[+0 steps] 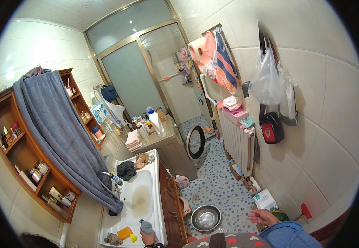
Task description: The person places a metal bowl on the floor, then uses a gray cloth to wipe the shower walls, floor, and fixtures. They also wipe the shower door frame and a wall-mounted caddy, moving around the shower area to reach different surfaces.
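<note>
At the near edge of the white washbasin (148,182), my left hand (149,239) is closed on a small grey cloth (146,226), perhaps a sock. Beside it on the rim lie an orange block (125,233), which looks like a soap bar, a small yellow piece (133,237) and a crumpled grey-brown cloth (113,239). My right hand (263,216) hangs over the floor at the right with its fingers apart, holding nothing. A metal basin (206,218) stands on the floor between my hands. Dark cloth (126,170) and brown cloth (142,160) lie at the basin's far end.
A washing machine (169,151) with its round door (195,142) swung out stands past the washbasin. The wall cabinet (43,182) is draped with a grey-blue towel (59,120). A radiator (237,140) and hanging bags (270,82) line the right wall. A pink bottle (182,182) stands on the floor.
</note>
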`<action>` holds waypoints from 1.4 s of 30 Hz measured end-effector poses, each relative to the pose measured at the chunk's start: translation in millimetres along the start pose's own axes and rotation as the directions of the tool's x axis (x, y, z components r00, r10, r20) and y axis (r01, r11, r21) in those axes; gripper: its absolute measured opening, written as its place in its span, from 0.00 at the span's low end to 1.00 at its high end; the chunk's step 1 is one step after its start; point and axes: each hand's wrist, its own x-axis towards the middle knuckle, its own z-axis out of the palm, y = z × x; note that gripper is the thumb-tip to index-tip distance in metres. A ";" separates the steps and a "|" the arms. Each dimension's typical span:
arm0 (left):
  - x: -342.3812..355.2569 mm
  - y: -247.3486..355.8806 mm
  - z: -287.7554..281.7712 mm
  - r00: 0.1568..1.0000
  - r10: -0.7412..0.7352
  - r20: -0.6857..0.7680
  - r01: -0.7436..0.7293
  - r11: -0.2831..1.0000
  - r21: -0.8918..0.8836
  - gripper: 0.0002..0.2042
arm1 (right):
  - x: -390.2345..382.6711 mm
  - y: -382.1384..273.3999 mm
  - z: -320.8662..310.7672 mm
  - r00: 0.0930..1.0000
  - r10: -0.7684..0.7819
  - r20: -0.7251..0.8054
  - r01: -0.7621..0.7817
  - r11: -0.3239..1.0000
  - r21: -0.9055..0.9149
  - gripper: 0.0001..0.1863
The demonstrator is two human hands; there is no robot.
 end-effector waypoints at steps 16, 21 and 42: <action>-8.9 16.1 7.5 1.000 -0.019 -0.006 0.019 0.999 0.045 0.50 | 1.4 -6.1 0.6 0.999 0.047 -0.017 -0.047 0.999 -0.017 0.18; -8.3 18.0 11.3 1.000 -0.022 -0.004 0.022 0.998 0.054 0.51 | -4.1 -7.5 2.0 0.999 0.036 0.004 -0.036 0.999 -0.019 0.18; -1.7 22.0 16.6 0.998 -0.055 -0.022 0.057 0.994 0.096 0.53 | -3.5 -7.5 8.5 0.999 0.053 -0.010 -0.053 0.999 0.004 0.20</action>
